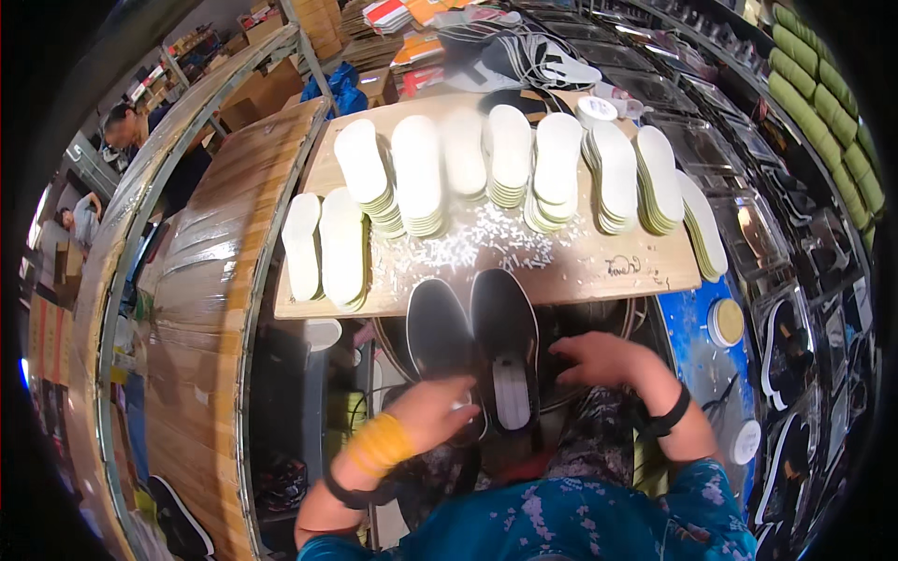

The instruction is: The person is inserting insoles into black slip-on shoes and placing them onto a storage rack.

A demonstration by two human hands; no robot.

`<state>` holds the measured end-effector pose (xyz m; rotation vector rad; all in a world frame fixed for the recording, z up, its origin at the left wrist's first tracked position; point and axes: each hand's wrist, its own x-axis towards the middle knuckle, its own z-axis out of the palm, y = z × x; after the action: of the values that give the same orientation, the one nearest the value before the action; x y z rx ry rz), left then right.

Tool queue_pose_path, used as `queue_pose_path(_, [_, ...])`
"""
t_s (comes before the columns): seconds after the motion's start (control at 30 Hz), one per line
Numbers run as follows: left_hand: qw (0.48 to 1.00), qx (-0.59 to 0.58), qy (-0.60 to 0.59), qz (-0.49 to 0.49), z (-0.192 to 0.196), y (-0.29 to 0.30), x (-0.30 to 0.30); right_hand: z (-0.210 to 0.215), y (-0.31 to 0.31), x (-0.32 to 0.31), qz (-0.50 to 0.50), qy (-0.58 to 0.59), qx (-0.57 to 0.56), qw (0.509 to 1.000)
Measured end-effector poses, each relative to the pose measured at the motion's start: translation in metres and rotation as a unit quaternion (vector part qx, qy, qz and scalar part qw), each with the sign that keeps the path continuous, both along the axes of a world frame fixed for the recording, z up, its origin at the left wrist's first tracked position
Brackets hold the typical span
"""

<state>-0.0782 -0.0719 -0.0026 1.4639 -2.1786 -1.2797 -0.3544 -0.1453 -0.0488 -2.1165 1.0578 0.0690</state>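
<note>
Two black slip-on shoes with pale edges stand side by side at the table's near edge, toes pointing away from me. My left hand (432, 411), with yellow bands at the wrist, is closed at the heel opening of the left shoe (438, 327); its fingertips are partly hidden there, beside a small white patch. In the right shoe (506, 318) a light grey insole (512, 396) shows at the heel. To the right of that shoe, apart from it, hovers my right hand (603, 360), fingers bent and spread, holding nothing.
Several stacks of white insoles (418, 168) stand across the wooden tabletop (599, 271), with white scraps (486, 241) scattered before them. A round tub (725, 323) sits on a blue surface at right. Racks with black shoes (784, 351) line the right; wrapped shelving (210, 280) borders the left.
</note>
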Motion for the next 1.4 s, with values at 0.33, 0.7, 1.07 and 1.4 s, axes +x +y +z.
queue_pose_path(0.33, [0.888, -0.419, -0.145, 0.12, 0.021, -0.225, 0.124, 0.051, -0.173, 0.133, 0.059, -0.214, -0.419, 0.88])
queue_pose_path(0.7, [0.912, -0.22, -0.338, 0.073, 0.011, -0.296, 0.129, 0.013, -0.21, 0.181, 0.084, -0.188, -0.474, 0.856])
queue_pose_path(1.07, [0.791, -0.455, -0.312, 0.264, 0.029, -0.252, 0.125, 0.028, -0.173, 0.173, 0.025, -0.084, -0.575, 0.814])
queue_pose_path(1.4, [0.812, -0.224, 0.286, 0.457, 0.078, 0.035, 0.159, 0.107, -0.004, -0.072, -0.464, -0.493, -0.119, 0.726])
